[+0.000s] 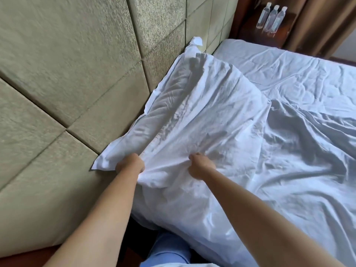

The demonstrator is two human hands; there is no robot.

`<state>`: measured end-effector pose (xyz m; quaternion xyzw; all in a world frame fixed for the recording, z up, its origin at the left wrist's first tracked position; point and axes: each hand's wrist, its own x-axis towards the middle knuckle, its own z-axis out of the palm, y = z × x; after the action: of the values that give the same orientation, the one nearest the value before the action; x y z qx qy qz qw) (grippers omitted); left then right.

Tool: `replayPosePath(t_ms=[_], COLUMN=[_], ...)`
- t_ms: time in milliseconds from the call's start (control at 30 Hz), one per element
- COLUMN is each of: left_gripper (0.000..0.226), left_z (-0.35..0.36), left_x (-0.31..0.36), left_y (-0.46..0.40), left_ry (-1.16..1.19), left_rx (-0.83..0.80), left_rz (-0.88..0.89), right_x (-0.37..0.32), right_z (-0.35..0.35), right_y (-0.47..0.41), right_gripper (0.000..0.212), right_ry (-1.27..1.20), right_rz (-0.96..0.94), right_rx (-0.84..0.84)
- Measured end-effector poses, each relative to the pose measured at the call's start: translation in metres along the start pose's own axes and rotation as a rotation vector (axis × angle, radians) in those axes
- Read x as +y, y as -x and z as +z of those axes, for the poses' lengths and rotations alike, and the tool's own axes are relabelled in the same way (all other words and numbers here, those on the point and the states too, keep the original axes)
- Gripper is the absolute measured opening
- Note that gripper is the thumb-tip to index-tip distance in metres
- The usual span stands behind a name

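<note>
Both your hands grip a white pillow [202,105] beside the padded headboard [67,64].
Your left hand [130,164] and right hand [200,166] each have fingers [194,157] curled tight round a bunch of pillowcase fabric at the pillow's near end, close together but apart. The pillow lies along the green headboard, on a wrinkled white bedsheet [308,180]. Well beyond it, three water bottles [271,18] stand in a row on a dark wooden nightstand [248,33].

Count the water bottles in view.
3. The left bottle, middle bottle and right bottle stand side by side on the dark nightstand past the bed. More may be hidden outside the frame.
</note>
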<state>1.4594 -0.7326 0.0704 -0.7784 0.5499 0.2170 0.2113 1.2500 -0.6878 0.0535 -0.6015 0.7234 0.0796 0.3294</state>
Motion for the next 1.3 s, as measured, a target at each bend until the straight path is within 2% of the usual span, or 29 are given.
replayPosePath(t_ms=[67, 100, 133, 200, 267, 367, 400, 433, 533, 600, 633, 700, 733, 767, 800, 867, 967, 1000, 1033, 1067, 1133, 1200, 1233, 1300], left_gripper=[0.033, 0.033, 0.036, 0.033, 0.034, 0.069, 0.071, 0.066, 0.021, 0.012, 0.019, 0.05, 0.058, 0.057, 0.049, 0.022, 0.022, 0.026, 0.031, 0.033, 0.031, 0.036, 0.043, 0.055], left_z=[-0.015, -0.02, -0.022, -0.024, -0.025, -0.031, -0.033, -0.035, -0.045, -0.054, -0.062, -0.074, -0.076, -0.081, -0.086, -0.097, -0.115, -0.115, -0.111, -0.099, -0.067, -0.041, -0.037, -0.035], left_x=[0.003, 0.008, 0.013, 0.025, 0.038, 0.058, 0.064, 0.07, 0.087, 0.098, 0.103, 0.113, 0.119, 0.124, 0.13, 0.143, 0.146, 0.145, 0.141, 0.136, 0.123, 0.107, 0.101, 0.09], left_y=[-0.003, -0.005, -0.007, -0.005, -0.003, -0.006, -0.008, -0.01, -0.015, -0.018, -0.018, -0.029, -0.038, -0.044, -0.048, -0.054, -0.065, -0.073, -0.078, -0.09, -0.108, -0.117, -0.117, -0.117], left_ry=[-0.083, -0.028, 0.115, 0.546, 0.85, 0.89, 0.894, 0.896, 0.947, 1.073, 1.119, 1.159, 1.141, 1.106, 1.086, 1.099, 0.91, 0.845, 0.801, 0.75, 0.654, 0.775, 0.852, 0.856], left_rx=[0.031, -0.031, -0.134, -0.325, -0.37, -0.449, -0.451, -0.431, -0.358, -0.414, -0.481, -0.636, -0.677, -0.689, -0.665, -0.375, 0.522, 0.672, 0.695, 0.631, 0.365, 0.091, 0.03, 0.017], left_rz=[0.027, 0.089, 0.167, 0.257, 0.261, 0.245, 0.249, 0.254, 0.284, 0.271, 0.263, 0.228, 0.229, 0.253, 0.279, 0.404, 0.597, 0.585, 0.546, 0.482, 0.367, 0.373, 0.377, 0.399], right_x=[0.003, 0.004, 0.004, 0.004, 0.003, 0.0, -0.001, -0.002, -0.005, -0.006, -0.007, -0.008, -0.009, -0.011, -0.012, -0.015, -0.021, -0.021, -0.021, -0.021, -0.019, -0.016, -0.014, -0.012], right_z=[0.003, 0.003, 0.001, -0.003, -0.007, -0.013, -0.015, -0.018, -0.031, -0.04, -0.046, -0.056, -0.062, -0.067, -0.072, -0.082, -0.092, -0.092, -0.089, -0.083, -0.068, -0.055, -0.051, -0.046], right_y=[0.001, 0.002, 0.001, -0.003, -0.008, -0.011, -0.011, -0.012, -0.021, -0.03, -0.035, -0.046, -0.051, -0.057, -0.062, -0.072, -0.082, -0.085, -0.088, -0.092, -0.095, -0.093, -0.092, -0.083], right_gripper=[0.047, 0.048, 0.047, 0.046, 0.045, 0.046, 0.046, 0.045, 0.043, 0.039, 0.037, 0.034, 0.034, 0.036, 0.038, 0.042, 0.048, 0.05, 0.051, 0.05, 0.044, 0.039, 0.04, 0.043], right_ry=[-0.042, -0.061, -0.081, -0.133, -0.188, -0.235, -0.257, -0.278, -0.32, -0.364, -0.394, -0.461, -0.493, -0.521, -0.544, -0.585, -0.573, -0.54, -0.5, -0.454, -0.351, -0.242, -0.21, -0.2], right_rz=[0.004, 0.005, 0.01, 0.025, 0.031, 0.026, 0.023, 0.019, -0.011, -0.01, -0.007, 0.005, 0.016, 0.026, 0.037, 0.06, 0.066, 0.067, 0.073, 0.081, 0.086, 0.051, 0.02, -0.019], right_rx=[0.072, 0.105, 0.133, 0.172, 0.186, 0.195, 0.199, 0.205, 0.217, 0.246, 0.27, 0.331, 0.364, 0.395, 0.421, 0.476, 0.602, 0.622, 0.605, 0.553, 0.421, 0.372, 0.381, 0.404])
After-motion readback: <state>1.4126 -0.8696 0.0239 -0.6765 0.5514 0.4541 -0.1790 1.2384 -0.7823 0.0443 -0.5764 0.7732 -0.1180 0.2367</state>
